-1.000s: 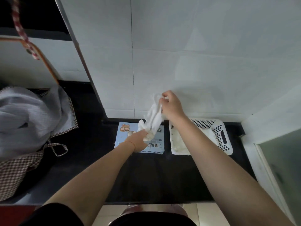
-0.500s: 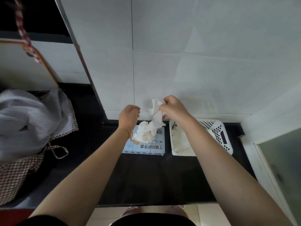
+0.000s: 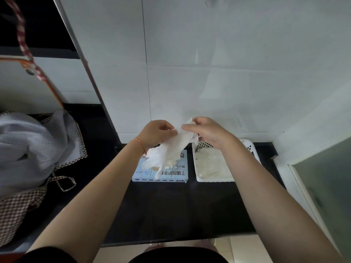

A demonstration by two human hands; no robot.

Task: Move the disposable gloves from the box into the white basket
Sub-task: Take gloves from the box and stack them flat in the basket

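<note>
A light blue glove box (image 3: 176, 174) lies on the black counter, against the wall. Right of it stands the white basket (image 3: 212, 179), with pale gloves (image 3: 210, 164) lying inside. My left hand (image 3: 158, 132) and my right hand (image 3: 206, 130) are raised above the box, close together. Both pinch the top of a white disposable glove (image 3: 169, 150), which hangs down over the box with its fingers dangling. My right forearm covers the basket's right side.
The black counter (image 3: 171, 207) runs from the wall to a front edge near me. A grey cloth on a checked bag (image 3: 28, 149) sits at the left. A white ledge and a frosted glass panel (image 3: 322, 186) bound the right side.
My left hand rose from the box and took hold of the glove's top beside my right hand. The glove came up clear of the box.
</note>
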